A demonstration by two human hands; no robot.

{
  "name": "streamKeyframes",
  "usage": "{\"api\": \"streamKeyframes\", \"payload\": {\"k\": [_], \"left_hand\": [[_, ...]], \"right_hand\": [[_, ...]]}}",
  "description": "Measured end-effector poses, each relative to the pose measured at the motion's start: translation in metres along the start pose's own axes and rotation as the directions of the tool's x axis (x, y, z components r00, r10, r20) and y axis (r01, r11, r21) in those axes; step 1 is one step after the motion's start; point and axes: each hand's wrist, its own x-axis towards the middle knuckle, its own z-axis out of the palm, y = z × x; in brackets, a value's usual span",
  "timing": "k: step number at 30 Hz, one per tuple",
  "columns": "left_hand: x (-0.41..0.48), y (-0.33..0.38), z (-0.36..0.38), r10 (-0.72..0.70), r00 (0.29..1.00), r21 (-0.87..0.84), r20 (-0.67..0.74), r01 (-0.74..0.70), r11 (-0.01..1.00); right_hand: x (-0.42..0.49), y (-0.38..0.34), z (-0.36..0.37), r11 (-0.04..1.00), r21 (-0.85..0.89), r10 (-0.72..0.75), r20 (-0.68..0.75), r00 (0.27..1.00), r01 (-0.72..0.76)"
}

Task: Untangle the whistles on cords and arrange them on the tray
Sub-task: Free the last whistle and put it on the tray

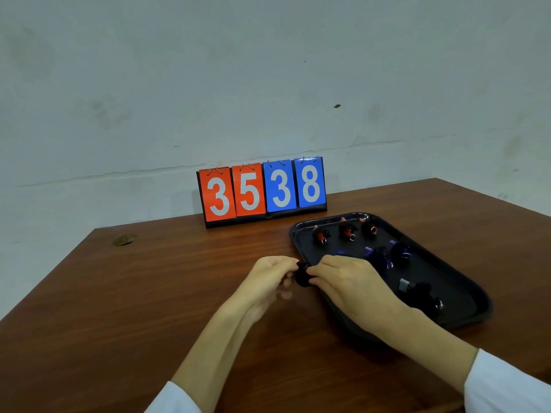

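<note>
Whistle cord (pixel 301 277), a black clump, is pinched between my left hand (pixel 268 278) and right hand (pixel 348 281). The fingertips of both hands curl onto it, just above the counter (pixel 179 293) at the left rim of the tray (pixel 441 263). I cannot tell its long axis. Farther right in the tray lie a grey whistle (pixel 404 284), then blue whistles (pixel 369 251), then three red whistles (pixel 347 231) in a row, mouthpieces pointing far-left. A scoreboard (pixel 262 192) stands beyond.

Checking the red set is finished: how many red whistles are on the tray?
3, in a row along the tray's far edge: left whistle, middle whistle, right whistle. The black bundle between left hand and right hand may hide another.
</note>
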Motion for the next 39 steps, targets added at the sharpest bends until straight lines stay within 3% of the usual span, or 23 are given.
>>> {"api": "streamKeyframes", "payload": {"k": [4,8,11,16,19,22,26,30,34,39], "left_hand": [[-0.002,0.001,0.000,0.141,0.989,0.071,-0.049,-0.137,0.988],[-0.003,-0.001,-0.003,0.275,0.961,0.024,0.022,-0.275,0.961],[-0.004,0.000,-0.002,0.383,0.921,0.179,0.073,-0.390,0.903],[-0.004,0.000,0.000,0.503,0.859,0.274,0.093,-0.508,0.817],[-0.002,-0.005,0.001,0.549,0.832,0.480,0.076,-0.513,0.712],[0.001,-0.008,0.005,0.539,0.835,0.535,0.108,-0.506,0.676],[0.000,-0.008,0.006,0.500,0.857,0.517,0.125,-0.486,0.705],[-0.001,-0.007,0.004,0.417,0.901,0.355,0.123,-0.432,0.829],[0.001,-0.007,0.002,0.347,0.930,0.184,0.121,-0.365,0.913],[0.003,-0.013,0.006,0.278,0.959,0.200,0.054,-0.283,0.938]], "right_hand": [[-0.002,0.002,-0.008,0.998,0.045,-0.034,-0.018,0.999,0.035],[-0.003,0.007,-0.014,0.998,0.069,-0.014,-0.023,1.000,0.016],[-0.005,0.009,-0.016,0.995,0.099,0.016,-0.023,1.000,-0.013],[-0.008,0.013,-0.017,0.987,0.140,0.089,-0.045,0.995,-0.081],[-0.010,0.014,-0.016,0.985,0.152,0.087,-0.034,0.996,-0.081],[-0.012,0.013,-0.014,0.984,0.164,0.064,0.015,0.998,-0.066],[-0.008,0.010,-0.017,0.978,0.209,0.000,0.098,0.995,-0.020],[-0.009,0.009,-0.022,0.969,0.244,0.004,0.102,0.995,-0.029],[-0.015,0.006,-0.019,0.952,0.272,0.121,0.088,0.989,-0.140],[-0.013,-0.002,-0.019,0.877,0.326,0.340,0.098,0.935,-0.353]]}}
